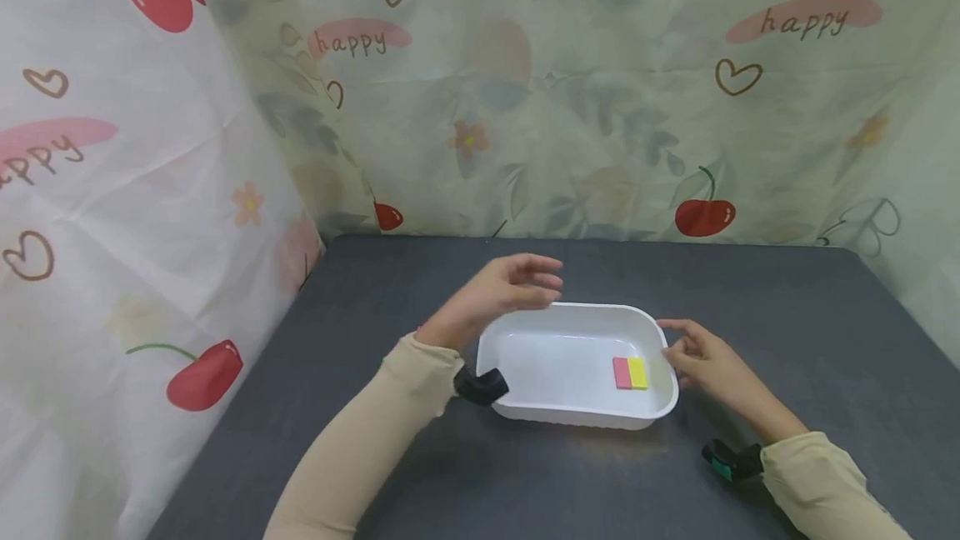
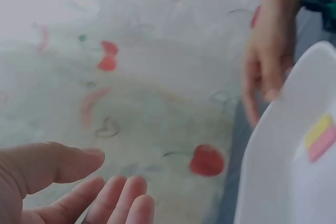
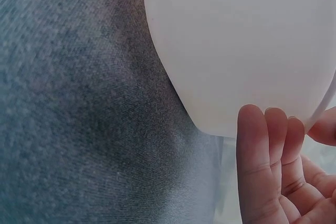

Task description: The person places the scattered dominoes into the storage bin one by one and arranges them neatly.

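A white rectangular plastic tray [image 1: 570,365] with rounded corners stands on the dark table. Inside it, toward the right end, lie a pink flat piece [image 1: 622,373] and a yellow flat piece [image 1: 637,373], side by side. My left hand [image 1: 513,283] hovers over the tray's far left corner, fingers loosely bent and thumb apart, with nothing between them in the left wrist view. At the tray's right end is my right hand [image 1: 697,357]. Its fairly straight fingers [image 3: 254,150] lie against the outer wall, and the thumb [image 3: 324,127] is at the rim.
The dark cloth-covered table [image 1: 420,273] extends around the tray on all sides. Behind it and to the left hang pale curtains [image 1: 600,107] printed with cherries, hearts and the word happy. A black band [image 1: 480,387] is on the left wrist, another black band [image 1: 735,461] on the right.
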Available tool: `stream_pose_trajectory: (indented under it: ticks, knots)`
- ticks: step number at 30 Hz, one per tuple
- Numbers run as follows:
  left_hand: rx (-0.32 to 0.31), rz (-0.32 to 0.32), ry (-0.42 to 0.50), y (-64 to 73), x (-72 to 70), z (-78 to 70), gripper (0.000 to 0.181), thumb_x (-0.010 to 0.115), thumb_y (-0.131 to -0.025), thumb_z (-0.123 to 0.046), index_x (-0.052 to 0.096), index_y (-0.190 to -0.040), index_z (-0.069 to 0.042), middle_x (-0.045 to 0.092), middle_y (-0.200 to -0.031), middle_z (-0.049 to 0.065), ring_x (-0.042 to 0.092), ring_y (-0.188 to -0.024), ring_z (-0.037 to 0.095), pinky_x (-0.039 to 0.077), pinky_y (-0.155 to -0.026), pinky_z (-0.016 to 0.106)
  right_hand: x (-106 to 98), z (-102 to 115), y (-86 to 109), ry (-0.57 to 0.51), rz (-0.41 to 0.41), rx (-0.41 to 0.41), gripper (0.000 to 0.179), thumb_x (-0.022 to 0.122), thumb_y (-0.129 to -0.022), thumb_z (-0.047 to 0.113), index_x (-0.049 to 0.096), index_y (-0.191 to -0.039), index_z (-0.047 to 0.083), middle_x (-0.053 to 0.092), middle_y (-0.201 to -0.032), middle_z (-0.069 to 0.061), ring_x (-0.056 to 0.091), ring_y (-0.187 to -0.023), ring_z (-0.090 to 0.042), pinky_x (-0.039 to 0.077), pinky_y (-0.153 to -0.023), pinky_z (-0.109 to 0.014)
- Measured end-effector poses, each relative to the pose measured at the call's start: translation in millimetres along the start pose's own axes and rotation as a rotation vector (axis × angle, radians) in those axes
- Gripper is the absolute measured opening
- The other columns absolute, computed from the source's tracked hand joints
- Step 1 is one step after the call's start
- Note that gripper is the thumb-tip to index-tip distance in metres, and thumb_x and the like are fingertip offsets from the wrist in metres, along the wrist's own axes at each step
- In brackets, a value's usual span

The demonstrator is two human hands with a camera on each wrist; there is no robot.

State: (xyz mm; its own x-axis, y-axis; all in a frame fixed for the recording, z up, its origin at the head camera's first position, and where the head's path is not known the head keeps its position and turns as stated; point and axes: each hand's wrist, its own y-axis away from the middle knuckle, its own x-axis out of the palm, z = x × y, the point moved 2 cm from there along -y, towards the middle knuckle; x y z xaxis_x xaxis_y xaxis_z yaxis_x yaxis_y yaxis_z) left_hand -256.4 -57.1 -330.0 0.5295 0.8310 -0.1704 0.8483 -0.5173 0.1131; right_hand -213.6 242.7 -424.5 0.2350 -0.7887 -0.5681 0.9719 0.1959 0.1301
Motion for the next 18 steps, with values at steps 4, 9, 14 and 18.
stream_pose_trajectory:
  ticks: [4, 9, 14, 18]
  knots:
    - [0.015, -0.089, -0.004, 12.3, -43.1, -3.2, 0.048, 0.065, -0.091, -0.008, 0.051, -0.136, -0.01, 0.058, -0.13, 0.014, 0.061, -0.115, 0.025, 0.045, -0.102, 0.042, 1, 1, 0.4, 0.013, -0.004, 0.008, 0.056, 0.056, -0.097, 0.019, 0.033, -0.145, 0.0, 0.059, -0.089, -0.011, 0.059, -0.084, -0.021, 0.057, -0.071, -0.036]
    - [-0.015, -0.207, 0.012, 22.1, -89.1, 12.9, 0.047, 0.063, -0.092, -0.006, 0.049, -0.137, -0.009, 0.056, -0.132, 0.015, 0.057, -0.121, 0.029, 0.043, -0.104, 0.043, 1, 0, 0.0, 0.019, -0.013, 0.016, 0.056, 0.056, -0.097, 0.019, 0.033, -0.145, 0.0, 0.059, -0.089, -0.011, 0.059, -0.084, -0.021, 0.057, -0.071, -0.037]
    - [-0.118, -0.302, 0.03, 26.4, -120.5, 50.7, 0.049, 0.06, -0.094, -0.005, 0.045, -0.14, -0.008, 0.051, -0.138, 0.019, 0.05, -0.128, 0.034, 0.038, -0.108, 0.046, 2, -1, -0.6, 0.015, -0.018, 0.016, 0.056, 0.056, -0.097, 0.018, 0.033, -0.145, 0.0, 0.061, -0.09, -0.011, 0.06, -0.084, -0.021, 0.057, -0.071, -0.037]
    - [-0.199, -0.337, -0.035, 27.6, -135.4, 84.2, 0.049, 0.058, -0.095, -0.005, 0.044, -0.142, -0.008, 0.049, -0.14, 0.021, 0.052, -0.127, 0.033, 0.04, -0.107, 0.045, 2, 0, -0.9, 0.013, -0.021, 0.015, 0.056, 0.057, -0.097, 0.017, 0.034, -0.144, 0.0, 0.061, -0.09, -0.011, 0.061, -0.083, -0.021, 0.057, -0.07, -0.036]
